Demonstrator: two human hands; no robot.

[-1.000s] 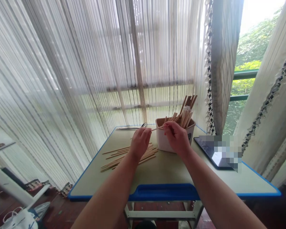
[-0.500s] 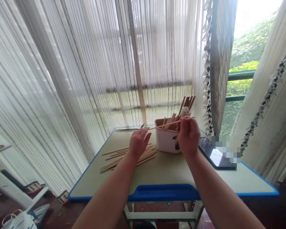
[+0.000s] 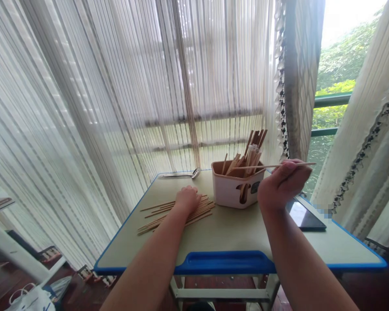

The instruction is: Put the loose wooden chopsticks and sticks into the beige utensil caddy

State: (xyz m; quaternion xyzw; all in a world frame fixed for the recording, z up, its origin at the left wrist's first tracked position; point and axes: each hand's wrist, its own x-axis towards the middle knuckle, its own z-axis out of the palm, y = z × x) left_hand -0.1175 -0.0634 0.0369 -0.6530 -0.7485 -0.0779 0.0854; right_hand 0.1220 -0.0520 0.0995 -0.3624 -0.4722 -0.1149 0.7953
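Right of the container [image 3: 225,190], the right hand [image 3: 283,185] clamps one stick [image 3: 264,166], aligned left-right, in its fingers; the left hand [image 3: 188,199] covers loose sticks [image 3: 202,210], its fingers too hidden to judge.

Soft daylight filters through a sheer curtain [image 3: 116,86] behind the evenly lit bench [image 3: 233,231]; at right, an uncovered window gap [image 3: 339,60] glares nearly white at its top. A pale reflection shines on the tablet [image 3: 306,216], near 1 pixelated patch [image 3: 324,211]. The floor [image 3: 74,287] is dim, and wide-angle distortion stretches the edges.
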